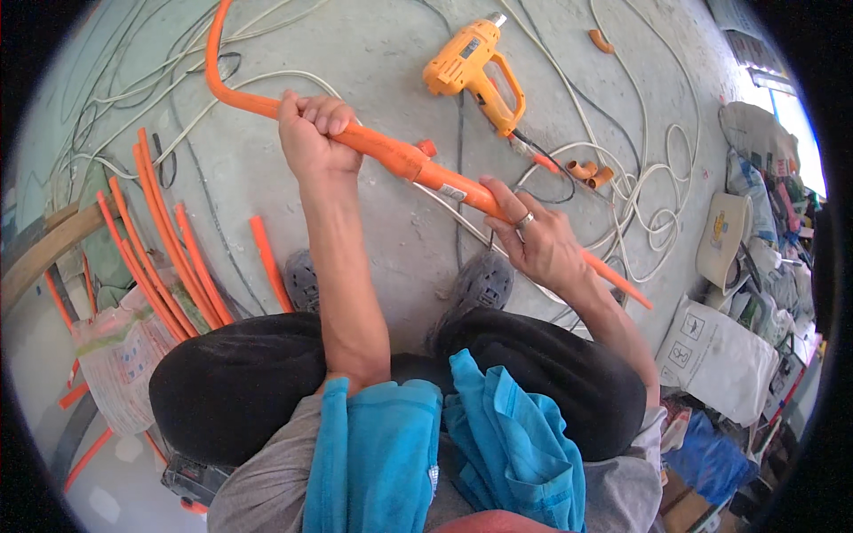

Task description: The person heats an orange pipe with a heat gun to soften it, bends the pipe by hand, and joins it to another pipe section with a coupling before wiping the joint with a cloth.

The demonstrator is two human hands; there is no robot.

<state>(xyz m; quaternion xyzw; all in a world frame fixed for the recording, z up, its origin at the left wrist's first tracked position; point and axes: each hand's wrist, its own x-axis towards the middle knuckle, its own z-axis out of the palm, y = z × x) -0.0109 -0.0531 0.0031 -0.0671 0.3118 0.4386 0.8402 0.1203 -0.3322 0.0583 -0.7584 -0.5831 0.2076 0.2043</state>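
Both my hands grip a long orange plastic pipe (378, 147) that slants from the upper left down to the right. Its far left end bends upward and leaves the view. My left hand (318, 138) is closed around the part near the bend. Toward the other end, my right hand (538, 235), with a ring on one finger, wraps round the straight part. Between the hands, a wider collar (409, 164) shows on the pipe, with a pale printed label beside it. Beyond the pipe, a yellow heat gun (471, 67) lies on the floor.
White and black cables (662, 178) loop across the concrete floor. Short orange pipe pieces (591, 173) lie right of the heat gun. Several long orange pipes (164, 231) lean at my left by a wooden beam (53, 253). Bags and clutter (724, 355) line the right side.
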